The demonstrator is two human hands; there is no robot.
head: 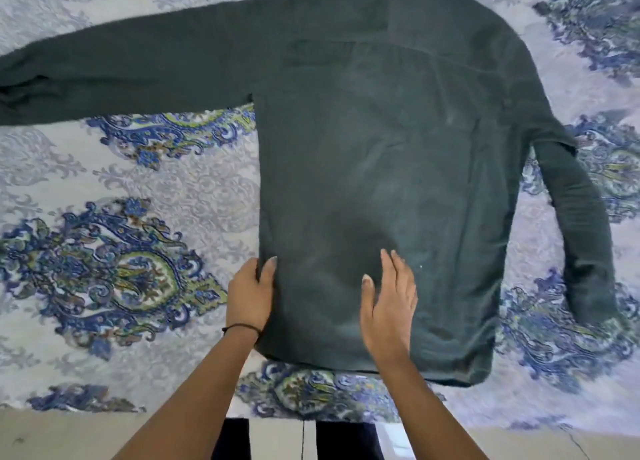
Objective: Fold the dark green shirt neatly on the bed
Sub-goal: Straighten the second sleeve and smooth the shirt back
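Note:
The dark green shirt (381, 148) lies spread flat on the bed, collar at the far side and hem toward me. One long sleeve stretches out to the left. The other sleeve hangs down along the right side. My left hand (251, 293) grips the shirt's left side edge near the hem, thumb on top of the cloth and fingers tucked under. My right hand (389, 307) lies flat on the lower middle of the shirt, fingers straight and pointing away from me.
The bed (121, 217) is covered by a pale sheet with blue and green paisley patterns. Its near edge runs along the bottom, with the light floor (69, 435) and my dark trouser legs below it.

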